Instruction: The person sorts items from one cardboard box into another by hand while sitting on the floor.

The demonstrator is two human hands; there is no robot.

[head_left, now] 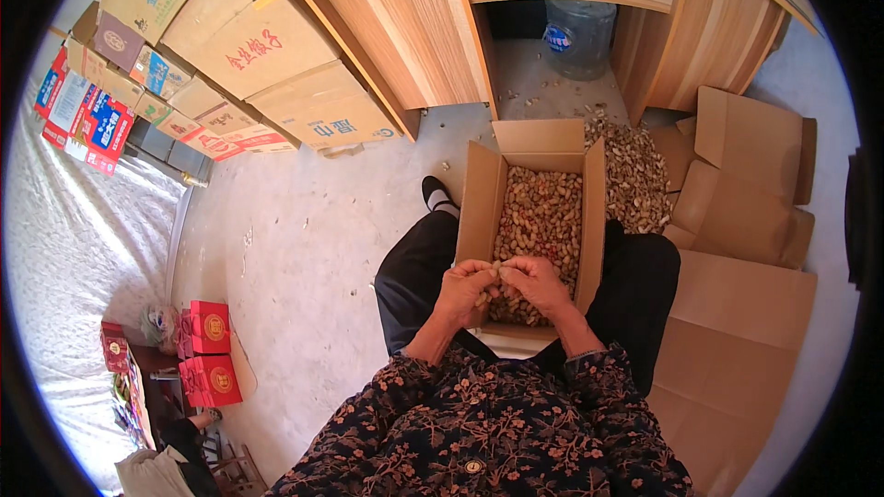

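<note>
An open cardboard box [480, 193] stands between my knees with its flaps folded outward. Unshelled peanuts [539, 212] fill it, with reddish kernels showing among them. My left hand [465, 290] and my right hand [539, 285] meet over the box's near end. Both are closed, thumbs and fingertips pinching a small pale peanut [498, 266] between them. The fingers cover most of it, so I cannot make out whether its shell is cracked.
A heap of peanut shells [635, 175] lies on the floor right of the box. Flattened cardboard [737, 322] spreads at the right. Ahead stands a wooden desk [405, 28] with a large water bottle [580, 37] beneath. Stacked cartons [249, 46] and red gift boxes [210, 354] are at the left.
</note>
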